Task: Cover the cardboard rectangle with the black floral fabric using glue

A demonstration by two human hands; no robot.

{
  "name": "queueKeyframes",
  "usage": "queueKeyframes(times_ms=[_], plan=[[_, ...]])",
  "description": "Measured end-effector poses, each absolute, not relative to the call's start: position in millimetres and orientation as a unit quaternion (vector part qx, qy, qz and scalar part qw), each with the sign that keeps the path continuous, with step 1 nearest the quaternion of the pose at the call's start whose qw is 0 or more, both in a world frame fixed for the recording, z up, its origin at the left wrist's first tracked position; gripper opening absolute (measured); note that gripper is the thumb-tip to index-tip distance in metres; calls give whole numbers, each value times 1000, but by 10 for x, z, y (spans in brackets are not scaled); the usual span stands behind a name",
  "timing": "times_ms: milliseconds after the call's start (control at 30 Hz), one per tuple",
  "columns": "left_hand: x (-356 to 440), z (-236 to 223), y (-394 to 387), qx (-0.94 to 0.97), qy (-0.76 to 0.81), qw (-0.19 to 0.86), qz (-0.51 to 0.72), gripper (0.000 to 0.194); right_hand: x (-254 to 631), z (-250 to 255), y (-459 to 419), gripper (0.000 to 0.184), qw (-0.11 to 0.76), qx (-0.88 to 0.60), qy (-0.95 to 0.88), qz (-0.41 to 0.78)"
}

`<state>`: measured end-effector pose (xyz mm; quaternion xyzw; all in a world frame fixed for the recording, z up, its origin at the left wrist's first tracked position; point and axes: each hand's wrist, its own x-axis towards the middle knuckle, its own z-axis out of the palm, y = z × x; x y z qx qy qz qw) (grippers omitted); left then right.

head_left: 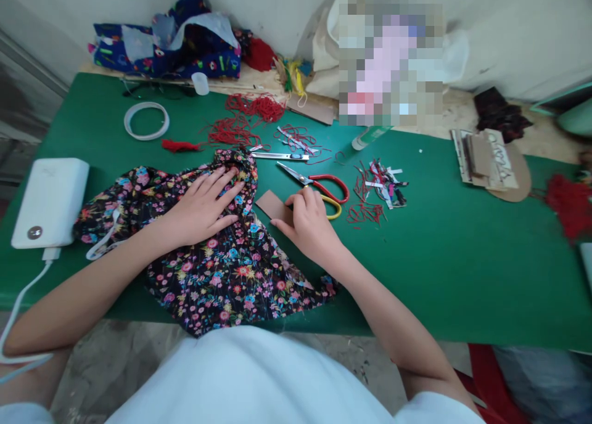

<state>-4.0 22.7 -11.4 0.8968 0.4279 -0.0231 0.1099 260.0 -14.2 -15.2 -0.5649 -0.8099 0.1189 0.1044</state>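
Observation:
My left hand [203,203] lies flat with spread fingers on a black floral cloth [231,288], which is bunched near the fingertips and reaches the table's front edge. Between the fingers and thumb of my right hand [311,220] is a small rectangular piece of brown cardboard [274,206], low on the table. Partly under that hand lie scissors [329,183] with one red and one yellow handle loop, blades pointing left. Just beyond the cloth is a box cutter [281,156].
Red thread bundles [231,131], a white tape roll [146,121] and a glue stick [371,134] lie toward the back. Scraps [382,183] sit right of the scissors, cardboard pieces [488,162] farther right. A white power bank [50,202] with a cable stands left on the green tabletop [444,270].

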Motion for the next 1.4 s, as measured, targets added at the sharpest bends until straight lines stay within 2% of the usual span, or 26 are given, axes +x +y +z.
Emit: queueKeyframes(times_ms=[133,267,367,500,600,633,733,800,933,1133,1267,1400], plan=[[-42,-122,223,896,430,112,-18,64,2697,-80,-137,37,85,-557,-812,149],[-44,-121,219,896,430,109,-21,64,2722,-17,-160,30,94,-548,-804,210],[-42,-115,218,896,431,106,-27,64,2684,47,-206,27,76,-539,-812,209],[-39,-108,217,896,431,100,-36,65,2562,132,-346,12,99,-542,-790,269],[-37,-104,217,897,429,99,-37,65,2464,137,-471,37,81,-532,-803,257],[-36,-104,216,897,428,100,-36,65,2444,125,-499,36,70,-528,-811,244],[-35,-102,210,897,430,100,-33,65,2449,88,-508,17,63,-508,-820,256],[-39,-101,203,897,431,98,-27,64,2505,96,-463,12,96,-501,-806,300],[-59,-94,194,898,429,99,-19,66,2670,184,-354,17,219,-504,-772,320],[-80,-94,204,897,426,119,-25,68,2799,205,-339,28,422,-476,-765,99],[-98,-55,217,903,405,137,-52,66,2794,154,-354,30,406,-409,-814,68],[-99,51,187,915,352,175,-90,61,2788,135,-339,36,397,-447,-799,70]])
